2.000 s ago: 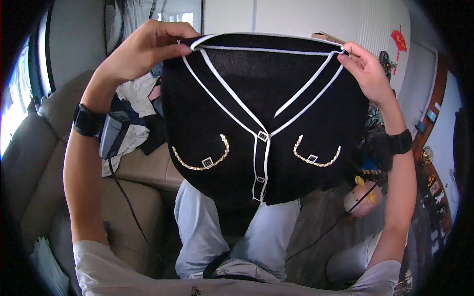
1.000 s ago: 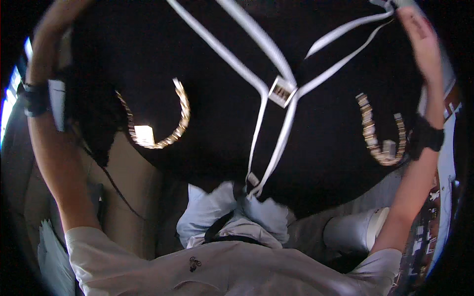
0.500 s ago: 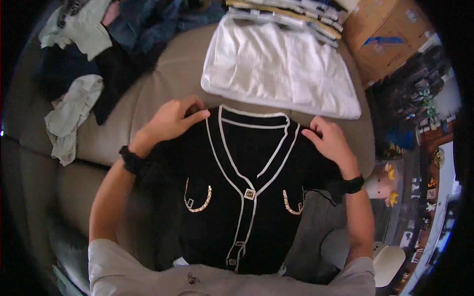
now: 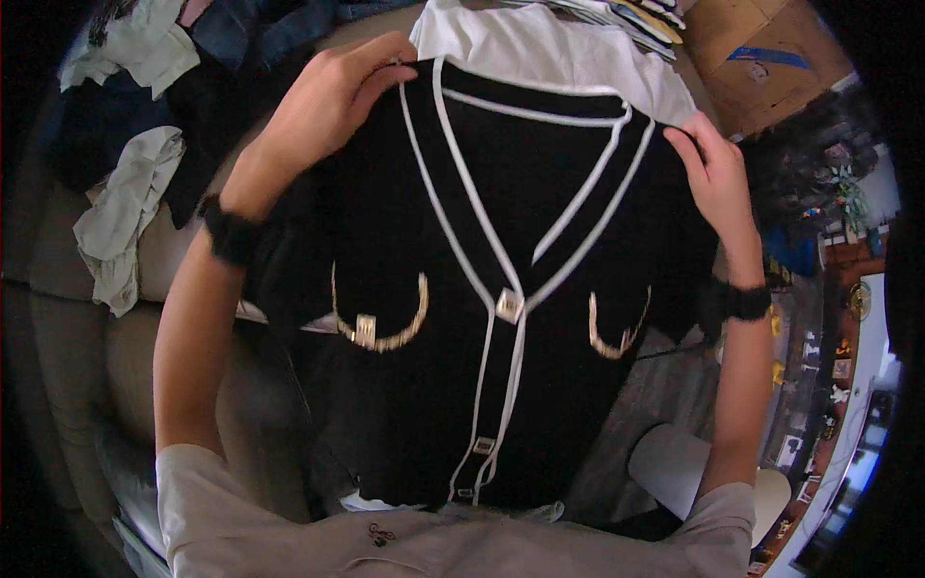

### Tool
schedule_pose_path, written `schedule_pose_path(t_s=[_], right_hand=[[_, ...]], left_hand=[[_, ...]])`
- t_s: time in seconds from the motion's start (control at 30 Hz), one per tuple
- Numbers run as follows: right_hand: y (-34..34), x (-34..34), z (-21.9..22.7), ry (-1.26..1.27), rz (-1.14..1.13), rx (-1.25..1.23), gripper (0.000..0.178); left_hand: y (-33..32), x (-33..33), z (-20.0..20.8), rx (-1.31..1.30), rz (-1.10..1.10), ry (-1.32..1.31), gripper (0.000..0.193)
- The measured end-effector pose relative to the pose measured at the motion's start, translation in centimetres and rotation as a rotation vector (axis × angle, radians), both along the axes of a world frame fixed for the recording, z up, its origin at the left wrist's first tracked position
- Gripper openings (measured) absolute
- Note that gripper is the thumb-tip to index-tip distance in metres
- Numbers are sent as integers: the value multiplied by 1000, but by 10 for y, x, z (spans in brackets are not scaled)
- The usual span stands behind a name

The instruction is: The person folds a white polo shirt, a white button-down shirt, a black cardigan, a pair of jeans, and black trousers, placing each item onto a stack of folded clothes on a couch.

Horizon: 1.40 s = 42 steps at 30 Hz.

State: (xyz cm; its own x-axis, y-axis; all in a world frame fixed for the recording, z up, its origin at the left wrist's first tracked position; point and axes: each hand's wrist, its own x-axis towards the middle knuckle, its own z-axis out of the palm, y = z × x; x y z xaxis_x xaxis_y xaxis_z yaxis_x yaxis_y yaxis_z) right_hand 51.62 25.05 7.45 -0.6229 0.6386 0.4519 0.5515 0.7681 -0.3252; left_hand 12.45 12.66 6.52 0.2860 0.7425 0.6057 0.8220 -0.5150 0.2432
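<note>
Spread out in front of me hangs a black knit cardigan with white trim down its V-neck and front. It has square buttons and a curved gold chain trim on each side of the chest. My left hand pinches its left shoulder between thumb and fingers. At the opposite shoulder, my right hand grips the fabric the same way. The cardigan is held up off the sofa, its lower part hanging toward my body, where the hem is hidden.
Behind the cardigan, a folded white garment lies on the sofa by a stack of folded clothes. Loose clothes, including a pale crumpled garment, are heaped at the far left. A cardboard box stands far right.
Both hands have risen and moved farther forward and apart, lifting the cardigan by its shoulders. It now covers part of the folded white garment behind it.
</note>
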Motion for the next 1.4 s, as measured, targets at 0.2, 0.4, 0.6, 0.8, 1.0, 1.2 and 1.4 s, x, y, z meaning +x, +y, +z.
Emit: schedule_pose_path(t_s=[0.2,0.4,0.6,0.8,1.0,1.2,1.4], right_hand=[[38,13,-68,-39,-80,-415,32],[7,73,-45,-102,-16,-735,30],[-10,132,-53,-208,-114,-884,29],[-49,161,-52,-142,-216,-931,25],[-91,191,-61,238,-503,-806,41],[-111,204,-92,332,-382,-773,40],[-136,165,-74,409,-484,-381,44]], left_hand=[[28,-26,-64,-577,199,-114,45],[-51,-72,-31,-1008,222,-257,51],[-94,-86,-17,-1069,280,-11,42],[-162,-115,-29,-1046,384,-252,28],[-185,-79,-32,-741,387,-831,16],[-202,-56,-58,-545,514,-1158,21],[-225,-55,-43,-160,835,-523,27]])
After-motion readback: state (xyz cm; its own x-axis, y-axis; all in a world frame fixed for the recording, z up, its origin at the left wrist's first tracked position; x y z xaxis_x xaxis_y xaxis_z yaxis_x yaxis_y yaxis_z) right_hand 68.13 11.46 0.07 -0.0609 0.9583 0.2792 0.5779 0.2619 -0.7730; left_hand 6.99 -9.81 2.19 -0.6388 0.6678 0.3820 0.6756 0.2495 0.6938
